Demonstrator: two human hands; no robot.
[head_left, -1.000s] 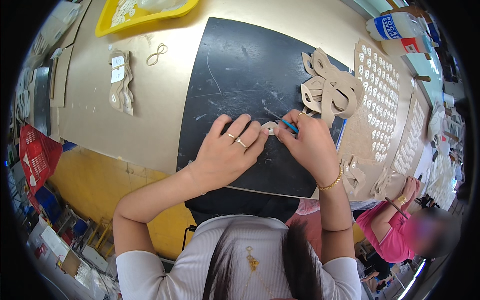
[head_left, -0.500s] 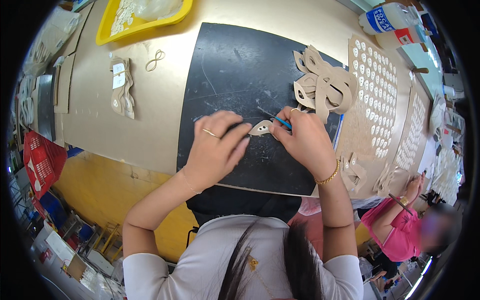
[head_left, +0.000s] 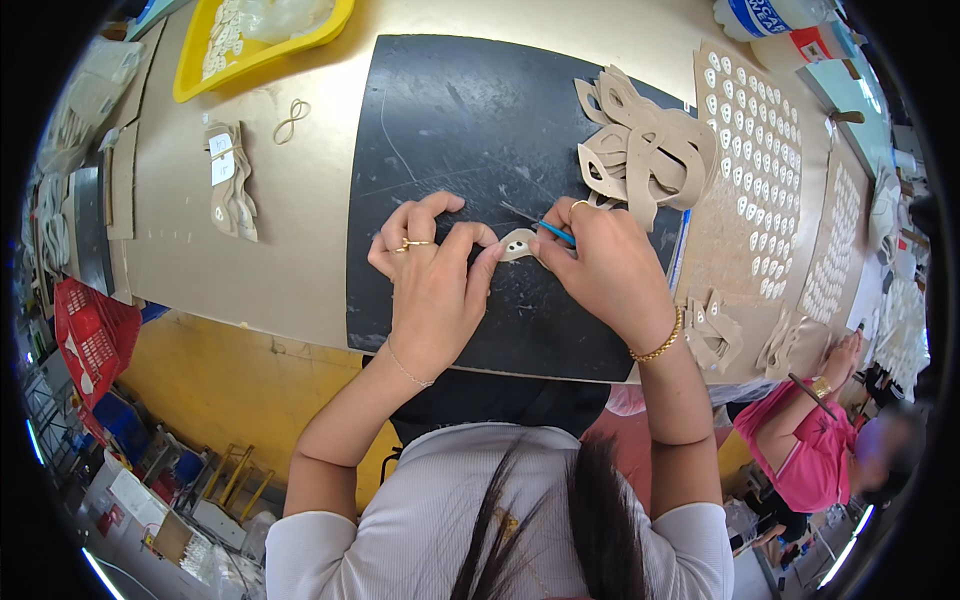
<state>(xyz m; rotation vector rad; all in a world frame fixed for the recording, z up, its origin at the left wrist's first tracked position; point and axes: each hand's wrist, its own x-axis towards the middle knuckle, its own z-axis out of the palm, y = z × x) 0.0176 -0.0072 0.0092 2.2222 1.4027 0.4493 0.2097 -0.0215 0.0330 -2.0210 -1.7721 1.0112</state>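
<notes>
A small beige cut piece (head_left: pixel 518 240), curved and marked with dark holes, is stretched between my two hands over a black mat (head_left: pixel 450 130). My left hand (head_left: pixel 432 262) pinches its left end between thumb and forefinger, the other fingers curled loosely. At the right end, my right hand (head_left: pixel 605 250) presses the piece with thumb and fingertip. A slim blue tool (head_left: pixel 556 232) also rests in that hand, its thin metal tip pointing up and left. Just beyond my right hand lies a pile of beige looped cut-outs (head_left: pixel 650 150).
Rows of small white ovals cover a brown board (head_left: pixel 735 230) at right. Beige pieces (head_left: pixel 712 335) lie along its near edge. A banded bundle (head_left: pixel 232 180), a rubber band (head_left: pixel 291 122) and a yellow tray (head_left: pixel 300 42) are at left. A co-worker in pink (head_left: pixel 800 450) sits at right.
My left hand has come in and now grips the left end of the small piece. My right hand keeps its hold on the piece and the blue tool.
</notes>
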